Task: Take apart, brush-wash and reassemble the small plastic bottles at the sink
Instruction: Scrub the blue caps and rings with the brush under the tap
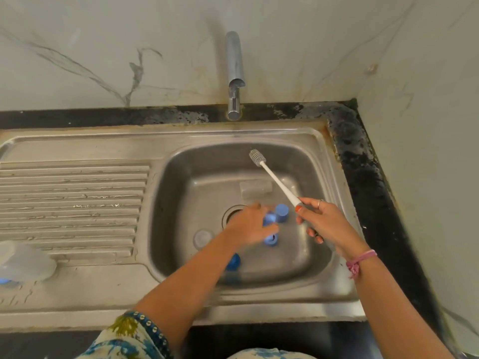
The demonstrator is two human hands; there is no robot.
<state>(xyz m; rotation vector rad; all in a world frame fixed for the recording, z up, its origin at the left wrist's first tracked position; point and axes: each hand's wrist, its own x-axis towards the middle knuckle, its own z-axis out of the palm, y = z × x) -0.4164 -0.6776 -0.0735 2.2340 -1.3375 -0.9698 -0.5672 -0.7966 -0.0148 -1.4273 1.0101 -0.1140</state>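
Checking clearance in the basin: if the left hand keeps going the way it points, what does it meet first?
Probably the blue caps right at the left hand's blurred fingertips; whether it already touches one is unclear. Beyond them lies a clear bottle.

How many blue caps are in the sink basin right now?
4: one upright cap beside the drain, two at the left hand and, one under the forearm. Others may be hidden.
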